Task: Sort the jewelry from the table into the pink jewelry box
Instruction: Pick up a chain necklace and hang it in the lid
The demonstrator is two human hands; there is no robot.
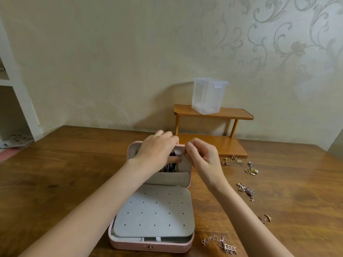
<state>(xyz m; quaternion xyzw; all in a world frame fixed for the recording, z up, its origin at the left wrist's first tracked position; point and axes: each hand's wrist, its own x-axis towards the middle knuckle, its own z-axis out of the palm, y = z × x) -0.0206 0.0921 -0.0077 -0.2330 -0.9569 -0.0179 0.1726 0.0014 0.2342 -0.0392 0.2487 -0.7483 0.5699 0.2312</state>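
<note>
Clearly the work is going on up in the lid of the open pink jewelry box (185, 246), which sits near the front edge of the brown wooden table (74, 173) with its grey perforated earring panel (154, 212) folded down over the base. Her left hand (157, 151) curls over the lid's top rim, seemingly to steady it, its fingers reaching down to where dark cords (170, 166) hang above the lid's grey pocket (167, 178). Her right hand (202, 154) has its fingertips pinched together just beside the left, apparently fastening a grey tab there, though what it pinches is too small to make out. The rest of the jewelry lies loose toward the table's right edge: small gold earrings and rings (250, 168), a rose-gold chain (246, 191), a small charm piece (265, 218), and a rose-gold number-pendant necklace (222, 244) near the front edge beside the box.
</note>
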